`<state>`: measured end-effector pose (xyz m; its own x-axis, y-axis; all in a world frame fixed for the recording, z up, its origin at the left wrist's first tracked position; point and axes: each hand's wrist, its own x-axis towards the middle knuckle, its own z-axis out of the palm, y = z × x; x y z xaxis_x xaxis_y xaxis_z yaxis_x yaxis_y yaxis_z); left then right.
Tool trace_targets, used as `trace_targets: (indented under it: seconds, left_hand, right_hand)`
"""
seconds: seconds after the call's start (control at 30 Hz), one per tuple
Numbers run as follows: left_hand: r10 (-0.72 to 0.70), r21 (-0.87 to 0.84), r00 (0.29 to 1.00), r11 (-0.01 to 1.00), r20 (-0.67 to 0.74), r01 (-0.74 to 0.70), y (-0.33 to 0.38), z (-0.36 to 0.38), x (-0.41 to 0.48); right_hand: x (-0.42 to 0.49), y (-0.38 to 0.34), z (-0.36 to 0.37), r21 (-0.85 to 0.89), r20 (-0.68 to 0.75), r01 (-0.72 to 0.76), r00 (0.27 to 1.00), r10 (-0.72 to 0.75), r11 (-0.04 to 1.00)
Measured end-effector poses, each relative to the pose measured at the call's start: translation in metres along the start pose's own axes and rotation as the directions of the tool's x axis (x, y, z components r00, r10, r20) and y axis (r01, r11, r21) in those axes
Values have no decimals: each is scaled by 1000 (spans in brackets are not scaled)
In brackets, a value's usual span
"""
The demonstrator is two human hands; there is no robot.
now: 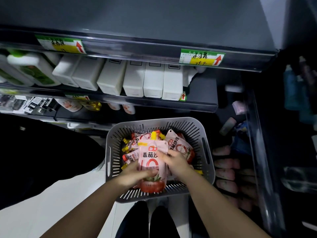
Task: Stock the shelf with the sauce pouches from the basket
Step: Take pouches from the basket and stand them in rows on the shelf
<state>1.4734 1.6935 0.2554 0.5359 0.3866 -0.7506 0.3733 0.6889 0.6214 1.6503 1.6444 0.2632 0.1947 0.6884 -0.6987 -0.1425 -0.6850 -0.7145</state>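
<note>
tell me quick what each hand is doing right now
Left hand: closed on the front pouch, over the basket.
Right hand: on the same pouch's right edge; grip cannot be told.

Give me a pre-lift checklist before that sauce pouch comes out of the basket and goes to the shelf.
1. Left hand grips the pink tomato-printed sauce pouch at its lower part: ok.
2. Right hand lies on the pouch's right edge: ok; whether it grips, cannot tell.
3. Pouch clear of the other pouches beneath: cannot tell, hands cover the contact.
4. Grey slotted plastic basket sits level with its rim unobstructed above: ok.
5. Free space among the pouches on the dark lower shelf: cannot tell, too dim.
6. White cartons on the shelf above stand clear of the lift path: ok.
</note>
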Motion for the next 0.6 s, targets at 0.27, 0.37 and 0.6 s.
trace_targets:
  seconds: [0.27, 0.37, 0.6]
  left_hand:
    - [36, -139, 980, 988, -193, -64, -12, -14, 12]
    - [55, -160, 976, 983, -212, -90, -12, -22, 15]
    - [33, -209, 971, 974, -235, -83, -24, -32, 18]
  right_hand:
    - [65, 3, -59, -609, -324, -123, 940, -104, 783]
    - [86, 11, -75, -830, -152, -138, 988, 19, 541]
    - [97, 29, -81, -884, -134, -135, 990, 34, 448]
